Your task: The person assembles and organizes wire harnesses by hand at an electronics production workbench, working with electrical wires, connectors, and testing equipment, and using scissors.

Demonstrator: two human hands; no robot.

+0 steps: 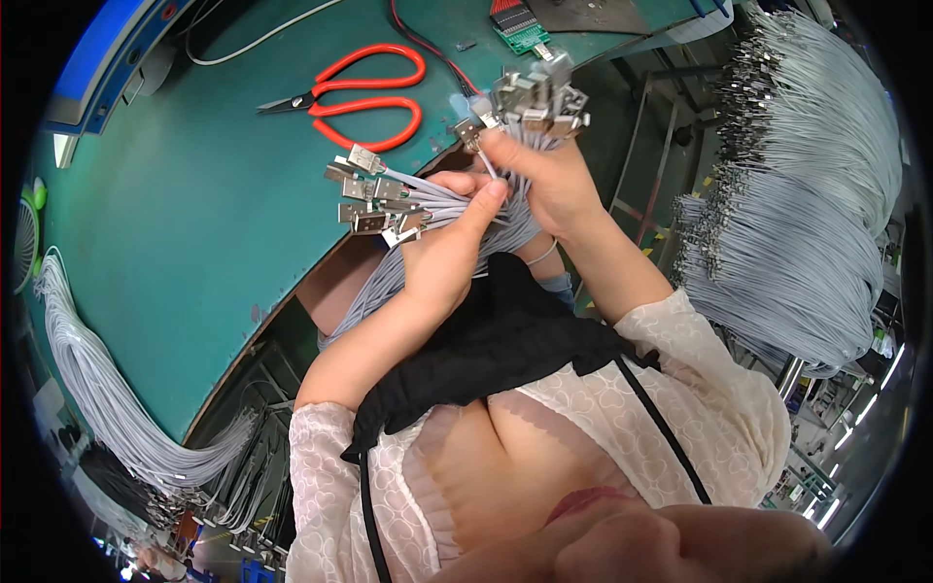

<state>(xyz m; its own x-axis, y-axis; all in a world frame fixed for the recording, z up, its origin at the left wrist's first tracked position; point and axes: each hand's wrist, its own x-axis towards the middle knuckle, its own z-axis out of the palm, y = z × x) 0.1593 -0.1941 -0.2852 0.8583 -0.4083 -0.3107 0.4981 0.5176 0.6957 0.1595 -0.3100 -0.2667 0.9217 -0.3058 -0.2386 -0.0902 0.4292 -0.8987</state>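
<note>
My left hand is closed round a bundle of grey USB cables, whose metal plugs fan out to the left. Close beside it, my right hand grips a second bundle, with its cluster of metal plugs pointing up and slightly blurred. A single USB plug stands near my right thumb, its cable running down to my left thumb tip. Next to that plug is a white connector on red and black wires; whether the two touch I cannot tell. The grey cable lengths hang down over my lap.
Red-handled scissors lie on the green table. A small green circuit board sits at the far edge. Large grey cable bundles hang on a rack at right; another bundle drapes over the left edge. A blue device stands far left.
</note>
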